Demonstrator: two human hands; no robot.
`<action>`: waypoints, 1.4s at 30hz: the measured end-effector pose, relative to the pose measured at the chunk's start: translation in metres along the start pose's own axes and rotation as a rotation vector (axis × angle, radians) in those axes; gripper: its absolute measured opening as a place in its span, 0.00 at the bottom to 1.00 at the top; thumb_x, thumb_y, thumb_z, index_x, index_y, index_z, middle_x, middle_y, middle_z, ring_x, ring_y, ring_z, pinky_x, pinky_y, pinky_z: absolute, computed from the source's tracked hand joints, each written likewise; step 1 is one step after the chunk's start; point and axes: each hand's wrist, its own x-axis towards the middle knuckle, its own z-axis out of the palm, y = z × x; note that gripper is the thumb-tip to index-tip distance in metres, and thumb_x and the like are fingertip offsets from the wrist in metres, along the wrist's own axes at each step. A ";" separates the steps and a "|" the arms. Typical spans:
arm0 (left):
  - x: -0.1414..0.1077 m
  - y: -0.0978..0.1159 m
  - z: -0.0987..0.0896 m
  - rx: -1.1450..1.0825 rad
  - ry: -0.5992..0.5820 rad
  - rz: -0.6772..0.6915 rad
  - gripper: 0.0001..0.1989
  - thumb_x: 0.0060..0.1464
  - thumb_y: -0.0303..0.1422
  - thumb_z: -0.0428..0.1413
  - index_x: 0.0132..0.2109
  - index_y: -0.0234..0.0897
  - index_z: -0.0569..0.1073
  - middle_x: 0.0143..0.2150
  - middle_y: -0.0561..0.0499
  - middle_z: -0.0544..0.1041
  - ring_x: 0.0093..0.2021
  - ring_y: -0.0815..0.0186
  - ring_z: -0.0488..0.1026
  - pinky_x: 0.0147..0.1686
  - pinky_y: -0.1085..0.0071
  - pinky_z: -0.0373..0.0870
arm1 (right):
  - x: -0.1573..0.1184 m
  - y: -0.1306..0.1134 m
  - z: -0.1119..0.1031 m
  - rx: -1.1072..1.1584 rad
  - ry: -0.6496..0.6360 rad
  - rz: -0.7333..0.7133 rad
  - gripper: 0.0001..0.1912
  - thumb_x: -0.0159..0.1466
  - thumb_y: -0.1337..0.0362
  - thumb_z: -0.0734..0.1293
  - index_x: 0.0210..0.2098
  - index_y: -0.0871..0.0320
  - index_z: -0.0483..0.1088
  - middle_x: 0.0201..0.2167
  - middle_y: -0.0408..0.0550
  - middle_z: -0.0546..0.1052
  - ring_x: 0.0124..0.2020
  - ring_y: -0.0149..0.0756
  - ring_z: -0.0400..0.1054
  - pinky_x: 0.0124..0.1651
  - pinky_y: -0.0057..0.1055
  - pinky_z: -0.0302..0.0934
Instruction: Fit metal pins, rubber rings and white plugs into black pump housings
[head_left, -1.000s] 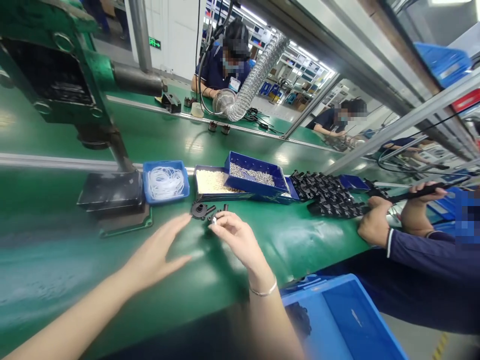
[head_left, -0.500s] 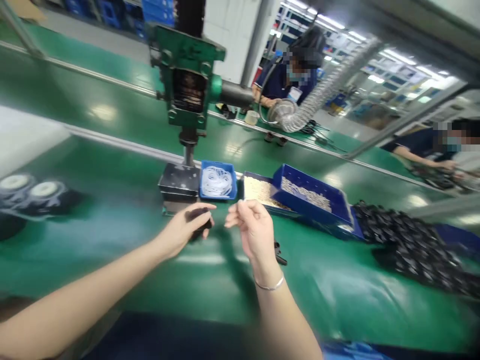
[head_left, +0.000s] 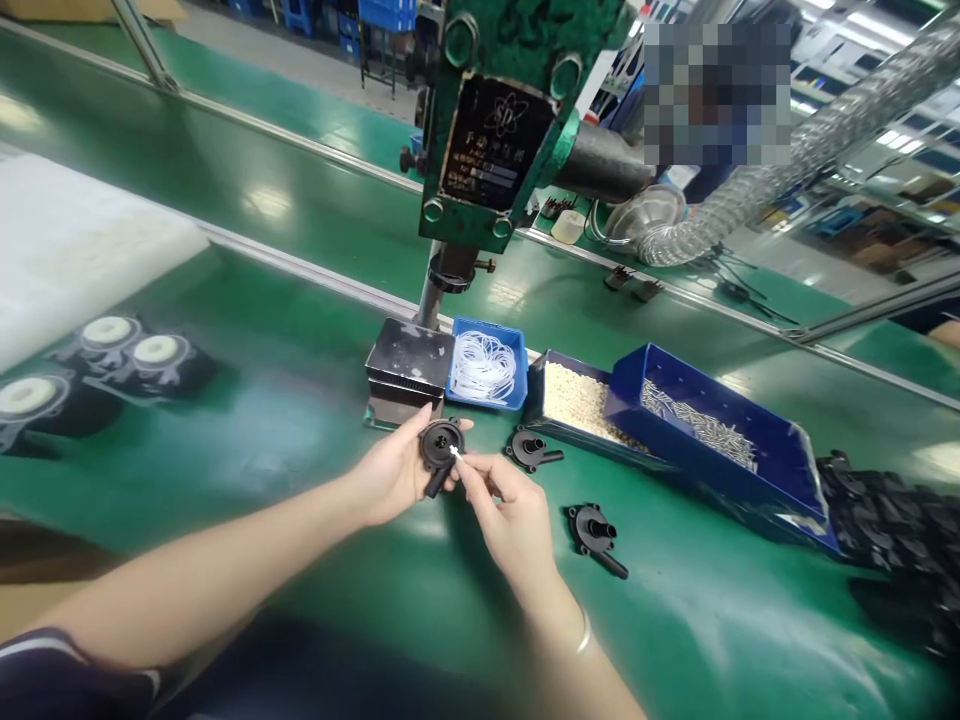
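My left hand [head_left: 397,470] is wrapped round a black plastic pump housing [head_left: 441,440], its round hollow face turned up and its spout pointing down. Between the thumb and finger of my right hand [head_left: 510,510] is a small white part [head_left: 454,453], held over the housing's hollow near its centre. Whether the part touches the housing, I cannot tell. To the right, two similar pump housings lie on the green table: one [head_left: 529,448] just past my right fingers, another [head_left: 592,528] nearer me, both with their stubs up.
A green hand press [head_left: 487,130] stands behind a black metal block [head_left: 411,355]. Beside it are a blue tray [head_left: 517,395] of white rings, a bin [head_left: 547,405] of small cream parts and a blue bin [head_left: 675,480] of metal pins. Black parts [head_left: 892,520] are heaped right; white-topped parts [head_left: 157,350] stand left.
My left hand has turned the pump housing so its hollow face shows. My right hand has come down to it with the small white part. The view has shifted left and closer.
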 end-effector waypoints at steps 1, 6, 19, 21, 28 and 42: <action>-0.001 0.000 0.001 0.023 0.001 0.021 0.26 0.66 0.49 0.45 0.56 0.33 0.74 0.39 0.43 0.78 0.33 0.66 0.74 0.34 0.72 0.72 | -0.001 0.000 0.001 -0.035 0.010 -0.026 0.07 0.69 0.64 0.64 0.38 0.54 0.75 0.29 0.44 0.79 0.28 0.33 0.71 0.36 0.30 0.65; -0.005 -0.002 0.006 0.233 0.006 0.200 0.26 0.62 0.51 0.52 0.55 0.35 0.74 0.42 0.44 0.78 0.34 0.67 0.71 0.36 0.72 0.69 | -0.003 0.003 0.003 -0.128 0.010 -0.090 0.07 0.70 0.66 0.63 0.36 0.53 0.73 0.30 0.44 0.79 0.30 0.35 0.73 0.38 0.31 0.65; -0.012 -0.006 -0.004 0.999 -0.013 0.534 0.25 0.69 0.47 0.40 0.64 0.40 0.65 0.55 0.43 0.73 0.47 0.60 0.69 0.50 0.64 0.66 | -0.008 0.002 0.006 -0.290 0.035 -0.215 0.07 0.71 0.70 0.61 0.39 0.57 0.70 0.32 0.47 0.78 0.32 0.36 0.72 0.36 0.31 0.63; -0.013 -0.007 -0.004 1.083 -0.032 0.570 0.24 0.70 0.45 0.39 0.65 0.40 0.63 0.57 0.43 0.72 0.53 0.57 0.69 0.54 0.61 0.64 | -0.010 0.002 0.008 -0.352 0.059 -0.250 0.08 0.71 0.70 0.60 0.40 0.58 0.70 0.31 0.48 0.77 0.31 0.38 0.71 0.36 0.32 0.62; -0.008 -0.013 -0.009 1.357 0.004 0.638 0.24 0.69 0.41 0.44 0.68 0.39 0.58 0.64 0.42 0.68 0.62 0.54 0.65 0.63 0.55 0.58 | -0.005 0.014 0.014 -0.198 0.050 -0.173 0.11 0.71 0.65 0.58 0.35 0.56 0.69 0.27 0.47 0.74 0.29 0.38 0.69 0.35 0.33 0.62; -0.060 0.034 -0.013 1.996 -0.285 0.945 0.14 0.61 0.44 0.56 0.52 0.52 0.78 0.53 0.46 0.70 0.57 0.58 0.65 0.62 0.62 0.58 | 0.002 0.029 0.004 0.985 -0.495 0.636 0.21 0.57 0.52 0.74 0.48 0.50 0.77 0.51 0.54 0.77 0.46 0.49 0.74 0.51 0.45 0.67</action>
